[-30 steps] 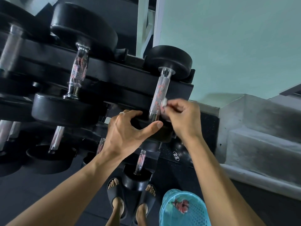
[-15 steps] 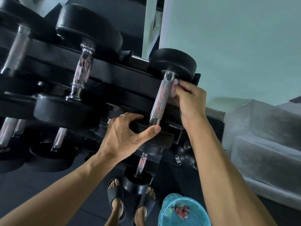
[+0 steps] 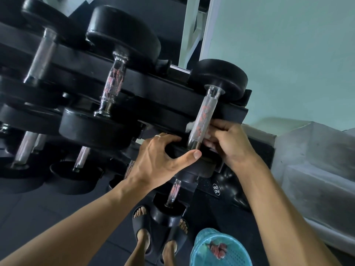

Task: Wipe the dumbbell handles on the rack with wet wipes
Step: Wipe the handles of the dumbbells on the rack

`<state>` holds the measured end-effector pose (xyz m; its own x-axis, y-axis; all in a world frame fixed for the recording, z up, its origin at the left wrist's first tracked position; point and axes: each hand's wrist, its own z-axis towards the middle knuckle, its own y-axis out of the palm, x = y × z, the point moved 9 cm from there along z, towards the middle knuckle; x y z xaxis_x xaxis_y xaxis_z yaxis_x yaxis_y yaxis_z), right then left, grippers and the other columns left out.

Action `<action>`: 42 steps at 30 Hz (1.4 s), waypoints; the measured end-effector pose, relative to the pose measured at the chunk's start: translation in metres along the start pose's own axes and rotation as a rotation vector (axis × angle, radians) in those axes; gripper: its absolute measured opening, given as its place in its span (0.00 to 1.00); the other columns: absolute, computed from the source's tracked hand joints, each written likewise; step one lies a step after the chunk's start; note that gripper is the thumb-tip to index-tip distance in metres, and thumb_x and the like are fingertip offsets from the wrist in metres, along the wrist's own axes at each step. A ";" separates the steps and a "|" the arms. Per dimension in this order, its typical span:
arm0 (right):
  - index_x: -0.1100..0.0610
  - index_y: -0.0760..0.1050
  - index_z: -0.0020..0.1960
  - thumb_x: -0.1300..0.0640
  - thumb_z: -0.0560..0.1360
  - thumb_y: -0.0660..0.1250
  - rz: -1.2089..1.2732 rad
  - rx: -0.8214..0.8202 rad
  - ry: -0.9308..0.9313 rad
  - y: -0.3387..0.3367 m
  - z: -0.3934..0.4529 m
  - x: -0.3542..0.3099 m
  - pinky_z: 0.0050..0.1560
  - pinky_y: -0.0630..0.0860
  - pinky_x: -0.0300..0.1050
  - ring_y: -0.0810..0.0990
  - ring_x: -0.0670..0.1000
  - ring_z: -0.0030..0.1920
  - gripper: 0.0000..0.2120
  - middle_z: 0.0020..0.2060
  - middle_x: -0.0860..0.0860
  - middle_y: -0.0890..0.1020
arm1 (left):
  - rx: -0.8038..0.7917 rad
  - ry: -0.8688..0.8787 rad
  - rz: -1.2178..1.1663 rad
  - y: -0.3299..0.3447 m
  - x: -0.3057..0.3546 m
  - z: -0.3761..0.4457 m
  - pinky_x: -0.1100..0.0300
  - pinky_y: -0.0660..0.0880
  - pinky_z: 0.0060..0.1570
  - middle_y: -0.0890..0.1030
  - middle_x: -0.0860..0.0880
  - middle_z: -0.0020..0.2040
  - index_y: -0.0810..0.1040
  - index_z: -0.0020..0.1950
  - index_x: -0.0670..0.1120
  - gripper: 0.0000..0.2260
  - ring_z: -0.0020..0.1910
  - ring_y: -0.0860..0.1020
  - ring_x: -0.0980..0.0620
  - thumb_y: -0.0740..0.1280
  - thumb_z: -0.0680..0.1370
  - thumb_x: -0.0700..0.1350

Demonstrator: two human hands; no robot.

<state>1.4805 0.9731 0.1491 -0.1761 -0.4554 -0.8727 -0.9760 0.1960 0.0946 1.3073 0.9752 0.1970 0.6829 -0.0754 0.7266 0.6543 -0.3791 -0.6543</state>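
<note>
The right hand (image 3: pixel 228 143) is curled round the lower half of a knurled chrome dumbbell handle (image 3: pixel 201 120) streaked with reddish marks, pressing a white wet wipe (image 3: pixel 190 126) against it; a tuft of the wipe pokes out at the handle's nine o'clock, so the cloth seems wrapped behind the bar to clean its whole girth. The left hand (image 3: pixel 163 156), ring on one finger, clamps thumb and fingers over the black rubber near head of that same dumbbell (image 3: pixel 194 166), most likely to stop it rolling or sliding in its cradle during rubbing. The dumbbell sits at the three o'clock end of the black steel rack (image 3: pixel 153 89), its far head (image 3: pixel 219 77) toward twelve. A neighbouring marked handle (image 3: pixel 114 83) lies at ten o'clock. Down at five o'clock, a turquoise plastic basket (image 3: pixel 199 246) on the floor holds stained wipes, beside feet in dark slides (image 3: pixel 142 221). Half a second earlier the right hand was up at the handle's top, just beneath the far head; it has since slid down to the lower end, while the left hand has kept its grip.
</note>
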 end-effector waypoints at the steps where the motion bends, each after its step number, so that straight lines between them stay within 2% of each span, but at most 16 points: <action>1: 0.61 0.83 0.51 0.69 0.80 0.62 -0.080 -0.046 0.030 0.000 -0.008 0.009 0.36 0.74 0.38 0.82 0.45 0.35 0.11 0.36 0.50 0.86 | 0.005 0.010 -0.005 -0.001 0.003 -0.001 0.67 0.74 0.54 0.80 0.62 0.47 0.83 0.58 0.49 0.38 0.52 0.79 0.61 0.60 0.64 0.77; 4: 0.58 0.84 0.47 0.67 0.78 0.65 -0.230 -0.096 0.064 -0.005 -0.009 0.011 0.40 0.75 0.39 0.83 0.46 0.38 0.10 0.38 0.54 0.86 | 0.017 0.009 0.003 -0.002 0.004 0.001 0.63 0.75 0.55 0.82 0.58 0.49 0.83 0.57 0.48 0.38 0.53 0.79 0.59 0.60 0.64 0.76; 6: 0.62 0.83 0.48 0.71 0.78 0.64 -0.145 -0.068 0.020 -0.006 0.002 -0.005 0.42 0.79 0.41 0.84 0.51 0.41 0.10 0.42 0.60 0.86 | 0.010 -0.010 0.004 -0.001 -0.001 0.002 0.60 0.76 0.58 0.84 0.54 0.54 0.83 0.60 0.48 0.40 0.56 0.79 0.57 0.60 0.63 0.77; 9: 0.61 0.82 0.52 0.70 0.80 0.60 0.037 -0.010 -0.005 -0.006 0.007 -0.010 0.49 0.82 0.44 0.86 0.53 0.50 0.12 0.48 0.57 0.87 | 0.003 -0.018 -0.001 -0.001 -0.004 0.002 0.57 0.76 0.59 0.83 0.53 0.56 0.82 0.61 0.48 0.41 0.58 0.79 0.56 0.60 0.63 0.77; 12: 0.58 0.83 0.51 0.67 0.79 0.65 -0.224 -0.097 0.073 -0.005 -0.011 0.007 0.43 0.78 0.39 0.85 0.46 0.42 0.09 0.40 0.50 0.87 | 0.002 -0.018 -0.004 -0.001 -0.004 0.002 0.55 0.76 0.60 0.84 0.53 0.55 0.82 0.60 0.48 0.40 0.57 0.80 0.56 0.60 0.64 0.77; 14: 0.59 0.83 0.48 0.67 0.78 0.66 -0.277 -0.096 0.077 -0.008 -0.013 0.001 0.42 0.79 0.40 0.84 0.47 0.40 0.08 0.37 0.52 0.86 | 0.004 -0.025 -0.008 -0.001 -0.004 0.003 0.55 0.76 0.60 0.83 0.52 0.55 0.82 0.60 0.48 0.41 0.58 0.80 0.55 0.60 0.64 0.77; 19: 0.69 0.80 0.55 0.75 0.77 0.57 0.186 0.144 -0.070 -0.011 0.026 -0.041 0.50 0.83 0.47 0.86 0.56 0.50 0.15 0.48 0.61 0.86 | 0.008 -0.007 -0.007 -0.002 -0.002 0.001 0.59 0.76 0.58 0.83 0.52 0.56 0.82 0.62 0.46 0.42 0.57 0.80 0.56 0.59 0.64 0.77; 21: 0.66 0.80 0.55 0.74 0.78 0.56 0.272 0.123 -0.006 -0.004 0.024 -0.026 0.51 0.82 0.46 0.86 0.53 0.51 0.15 0.49 0.58 0.86 | 0.009 -0.006 -0.003 -0.002 -0.003 0.001 0.60 0.76 0.58 0.83 0.52 0.56 0.82 0.62 0.46 0.41 0.57 0.79 0.56 0.60 0.64 0.77; 25: 0.69 0.78 0.57 0.74 0.78 0.58 0.095 -0.027 0.110 -0.001 0.009 -0.005 0.55 0.81 0.51 0.85 0.56 0.53 0.13 0.50 0.60 0.86 | 0.009 -0.015 -0.005 0.000 -0.004 0.001 0.58 0.76 0.58 0.83 0.53 0.55 0.81 0.62 0.47 0.41 0.57 0.79 0.56 0.60 0.65 0.77; 28: 0.71 0.76 0.55 0.75 0.77 0.56 0.341 0.103 0.013 -0.009 0.031 -0.027 0.49 0.82 0.46 0.86 0.57 0.52 0.13 0.49 0.62 0.86 | 0.010 -0.011 -0.004 0.000 -0.004 0.002 0.58 0.76 0.58 0.83 0.53 0.56 0.82 0.62 0.47 0.41 0.58 0.79 0.56 0.60 0.65 0.77; 31: 0.65 0.81 0.52 0.73 0.79 0.55 0.506 0.106 0.100 0.007 0.030 -0.013 0.46 0.82 0.43 0.86 0.53 0.49 0.16 0.47 0.59 0.86 | 0.013 -0.012 0.003 0.000 -0.004 0.002 0.58 0.75 0.59 0.83 0.52 0.56 0.82 0.61 0.47 0.40 0.58 0.79 0.56 0.60 0.65 0.77; 34: 0.63 0.79 0.52 0.72 0.80 0.57 0.228 -0.009 0.213 0.006 0.014 0.004 0.52 0.83 0.50 0.85 0.53 0.46 0.14 0.45 0.57 0.85 | 0.009 -0.013 0.005 0.000 -0.004 0.002 0.58 0.75 0.59 0.83 0.53 0.55 0.82 0.61 0.47 0.40 0.57 0.80 0.56 0.60 0.65 0.77; 36: 0.62 0.80 0.51 0.73 0.79 0.59 0.022 -0.053 0.169 -0.003 0.014 -0.006 0.56 0.82 0.50 0.86 0.50 0.45 0.13 0.42 0.54 0.86 | 0.006 -0.013 0.005 0.000 -0.003 0.002 0.58 0.75 0.58 0.83 0.53 0.54 0.82 0.60 0.47 0.40 0.56 0.80 0.56 0.60 0.65 0.77; 39: 0.62 0.81 0.58 0.73 0.78 0.55 0.021 -0.044 0.081 0.002 0.019 -0.024 0.57 0.81 0.45 0.84 0.49 0.55 0.19 0.53 0.53 0.86 | 0.006 -0.023 -0.002 0.000 -0.004 0.002 0.58 0.76 0.58 0.83 0.53 0.55 0.82 0.61 0.47 0.40 0.57 0.80 0.56 0.60 0.64 0.77; 40: 0.62 0.81 0.58 0.74 0.78 0.55 0.039 -0.022 0.093 0.003 0.018 -0.019 0.56 0.81 0.45 0.85 0.49 0.54 0.19 0.52 0.53 0.86 | 0.006 -0.024 -0.003 0.000 -0.004 0.002 0.58 0.76 0.58 0.83 0.53 0.55 0.82 0.61 0.47 0.40 0.57 0.80 0.56 0.61 0.64 0.77; 42: 0.60 0.82 0.51 0.73 0.78 0.59 -0.017 -0.011 0.155 0.002 0.006 -0.002 0.47 0.83 0.43 0.84 0.45 0.39 0.15 0.38 0.51 0.85 | 0.000 -0.024 -0.003 0.000 -0.005 0.001 0.55 0.76 0.59 0.84 0.52 0.55 0.82 0.61 0.46 0.40 0.57 0.80 0.55 0.61 0.65 0.76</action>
<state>1.4793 0.9799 0.1477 -0.1766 -0.5875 -0.7897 -0.9802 0.1781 0.0867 1.3046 0.9766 0.1934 0.6885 -0.0522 0.7233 0.6563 -0.3795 -0.6521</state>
